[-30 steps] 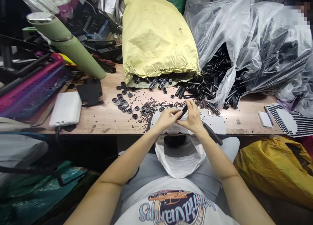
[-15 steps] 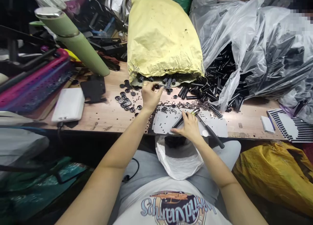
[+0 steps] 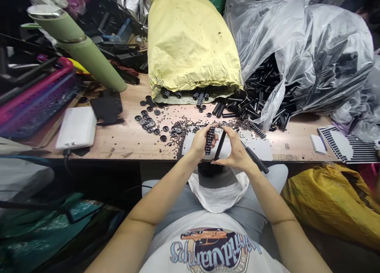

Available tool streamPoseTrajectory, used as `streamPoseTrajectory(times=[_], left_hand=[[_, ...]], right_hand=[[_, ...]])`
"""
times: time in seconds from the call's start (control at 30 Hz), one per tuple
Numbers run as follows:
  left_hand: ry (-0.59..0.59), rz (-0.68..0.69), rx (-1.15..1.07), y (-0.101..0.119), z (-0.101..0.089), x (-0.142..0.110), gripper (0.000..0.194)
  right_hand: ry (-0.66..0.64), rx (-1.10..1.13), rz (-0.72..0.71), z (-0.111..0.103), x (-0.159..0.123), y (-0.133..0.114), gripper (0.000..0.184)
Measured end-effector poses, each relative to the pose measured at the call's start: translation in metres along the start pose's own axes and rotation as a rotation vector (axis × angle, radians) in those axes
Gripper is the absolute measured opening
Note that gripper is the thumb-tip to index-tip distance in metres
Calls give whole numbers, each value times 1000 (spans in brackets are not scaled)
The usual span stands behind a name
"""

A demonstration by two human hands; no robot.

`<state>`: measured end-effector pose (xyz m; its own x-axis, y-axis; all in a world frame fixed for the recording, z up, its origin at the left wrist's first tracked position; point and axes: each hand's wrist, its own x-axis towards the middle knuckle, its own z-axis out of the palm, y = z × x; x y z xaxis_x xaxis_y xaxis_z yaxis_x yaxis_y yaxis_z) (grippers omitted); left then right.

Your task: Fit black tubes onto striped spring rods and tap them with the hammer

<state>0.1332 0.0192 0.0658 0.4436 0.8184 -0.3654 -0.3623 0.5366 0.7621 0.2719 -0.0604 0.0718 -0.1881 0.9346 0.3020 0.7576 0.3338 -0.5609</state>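
Note:
My left hand (image 3: 202, 143) is closed around a short black roller (image 3: 209, 141) covered in rows of small pale marks. A plain black tube (image 3: 220, 144) is gripped at its two ends between the thumb and fingers of my right hand (image 3: 235, 149). The tube and roller are side by side, slightly apart, above the light grey plates (image 3: 264, 147) at the table edge. To the right of my right hand lies a tool with a black handle (image 3: 257, 160), its head mostly hidden. Tiny dark beads (image 3: 190, 124) are scattered behind my hands.
A yellow sack (image 3: 192, 39) with more marked rollers at its mouth stands behind. Black tubes (image 3: 261, 94) spill from a clear plastic bag (image 3: 326, 59). Black discs (image 3: 148, 122), a white box (image 3: 76, 128) and a green flask (image 3: 89, 59) are left. An open white bag (image 3: 218, 199) hangs at my lap.
My left hand reached to the sack mouth and came back holding a marked roller. My right hand lifted the plain tube off the plates, where it lay half a second ago.

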Motion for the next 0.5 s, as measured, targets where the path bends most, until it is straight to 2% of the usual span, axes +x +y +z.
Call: streamPoseTrajectory(times=[0.13,0.23,0.5], left_hand=[[55,-9,13,-10,10,-6,35],[12,-55,66,-11,16,-11,39],[31,-176,168,-10,20,-12,29]], right_hand=[[-44,64,-61,1,4,-4,109],[-60,119,-62,4,3,-3,111],[-24,216,83,16,-3,4,109]])
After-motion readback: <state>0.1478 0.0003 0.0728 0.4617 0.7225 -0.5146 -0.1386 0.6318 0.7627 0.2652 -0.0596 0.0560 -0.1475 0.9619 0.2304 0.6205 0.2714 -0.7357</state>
